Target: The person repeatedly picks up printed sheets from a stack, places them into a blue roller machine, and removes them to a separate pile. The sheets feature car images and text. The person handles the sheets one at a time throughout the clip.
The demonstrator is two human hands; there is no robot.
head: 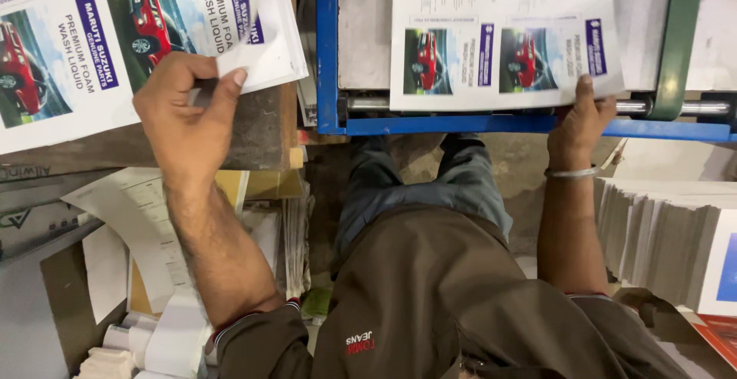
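Note:
My left hand (184, 118) pinches the near corner of a stack of printed sheets (115, 33) showing red cars and blue bands, which lies on a worn wooden board at the left. My right hand (580, 122) grips the near edge of another printed sheet (503, 33) with the same car pictures. That sheet lies on a blue metal machine tray (326, 56). A thin metal bangle circles my right wrist.
A green bar (679, 37) and a steel roller (691, 107) cross the tray at right. A tall pile of cut paper (660, 233) stands at lower right. Loose papers, cardboard and white rolls (153, 333) crowd the lower left. My legs and brown jacket fill the middle.

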